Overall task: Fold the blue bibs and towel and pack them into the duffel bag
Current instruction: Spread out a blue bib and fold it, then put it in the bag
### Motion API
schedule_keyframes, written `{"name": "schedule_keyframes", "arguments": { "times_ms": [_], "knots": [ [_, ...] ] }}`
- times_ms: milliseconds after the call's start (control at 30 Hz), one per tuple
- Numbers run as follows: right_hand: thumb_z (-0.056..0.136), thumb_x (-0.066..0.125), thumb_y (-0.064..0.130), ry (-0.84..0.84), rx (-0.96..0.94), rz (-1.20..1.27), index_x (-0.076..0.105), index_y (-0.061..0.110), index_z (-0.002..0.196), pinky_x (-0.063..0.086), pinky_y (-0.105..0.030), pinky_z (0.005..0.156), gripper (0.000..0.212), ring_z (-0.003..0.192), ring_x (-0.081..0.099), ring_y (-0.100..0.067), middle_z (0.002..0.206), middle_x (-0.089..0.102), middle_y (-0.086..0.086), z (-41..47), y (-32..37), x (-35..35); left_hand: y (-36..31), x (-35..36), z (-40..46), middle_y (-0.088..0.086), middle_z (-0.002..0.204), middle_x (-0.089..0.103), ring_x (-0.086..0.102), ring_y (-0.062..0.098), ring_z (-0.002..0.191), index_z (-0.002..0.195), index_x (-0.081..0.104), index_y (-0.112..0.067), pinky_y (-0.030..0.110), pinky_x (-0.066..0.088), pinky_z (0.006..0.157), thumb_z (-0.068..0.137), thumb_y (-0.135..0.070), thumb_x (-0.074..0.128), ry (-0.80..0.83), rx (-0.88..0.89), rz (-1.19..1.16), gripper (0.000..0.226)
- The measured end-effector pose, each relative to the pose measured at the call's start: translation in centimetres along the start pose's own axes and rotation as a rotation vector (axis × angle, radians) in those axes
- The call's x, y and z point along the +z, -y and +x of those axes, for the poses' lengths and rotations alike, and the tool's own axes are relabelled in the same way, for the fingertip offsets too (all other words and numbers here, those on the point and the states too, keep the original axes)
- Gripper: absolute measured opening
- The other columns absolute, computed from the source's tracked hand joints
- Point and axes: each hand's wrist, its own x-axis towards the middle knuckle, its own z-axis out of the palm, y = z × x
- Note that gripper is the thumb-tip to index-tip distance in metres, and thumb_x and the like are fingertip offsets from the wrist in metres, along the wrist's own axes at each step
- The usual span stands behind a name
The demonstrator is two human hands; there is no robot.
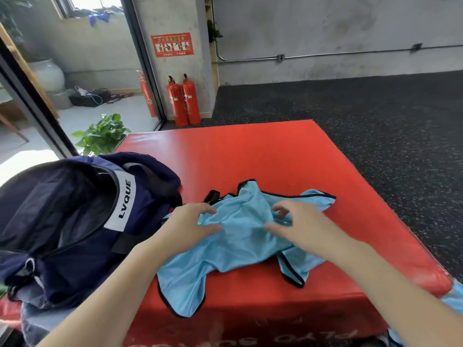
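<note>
Thin, crumpled blue bib (pixel 240 236) of slightly shiny mesh cloth; glossy red vinyl surface (pixel 263 159); matt navy fabric duffel bag (pixel 82 221); rough speckled rubber floor (pixel 375 108).

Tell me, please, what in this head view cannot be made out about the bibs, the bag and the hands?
- Bib: crumpled, so whether it is one or several is unclear; the left hand and right hand cover parts of it.
- Duffel bag: its inside is dark, contents hidden.
- Blue cloth at the right edge: cut off, kind unclear.
- Lettering on the red box front: cut off at the bottom edge.
</note>
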Motion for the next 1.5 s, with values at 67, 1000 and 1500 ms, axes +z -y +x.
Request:
{"name": "schedule_keyframes", "arguments": {
  "times_ms": [67,1000,1500],
  "knots": [
    [0.068,0.065,0.074,0.133,0.042,-0.193,0.044,0.040,0.140,0.048,-0.039,0.095,0.083,0.120,0.056,-0.019,0.133,0.053,0.012,0.1,-0.3,1.9,1.4,0.6,-0.2,-0.010,0.134,0.056,0.052,0.011,0.124,0.134,0.058,-0.030,0.023,0.036,0.097,0.079,-0.058,0.075,0.105,-0.052,0.115,0.064],
    [0.083,0.048,0.080,0.139,0.023,-0.200,0.048,0.027,0.141,0.043,-0.037,0.106,0.079,0.125,0.049,-0.015,0.138,0.047,0.006,-0.2,-1.2,4.3,1.1,4.1,0.4,-0.012,0.155,0.029,0.020,0.018,0.145,0.138,0.049,-0.050,0.051,0.027,0.117,0.064,-0.078,0.067,0.346,0.101,0.134,0.082],
    [0.086,0.052,0.075,0.085,-0.219,-0.188,0.050,0.032,0.137,0.037,-0.029,0.112,0.067,0.128,0.043,-0.001,0.140,0.048,0.017,2.2,-3.9,3.6,-0.8,5.2,-0.6,-0.019,0.114,0.049,0.043,0.008,0.110,0.108,0.057,-0.036,0.027,0.041,0.096,0.073,-0.037,0.076,0.234,0.285,0.089,0.040]
  ]
}}
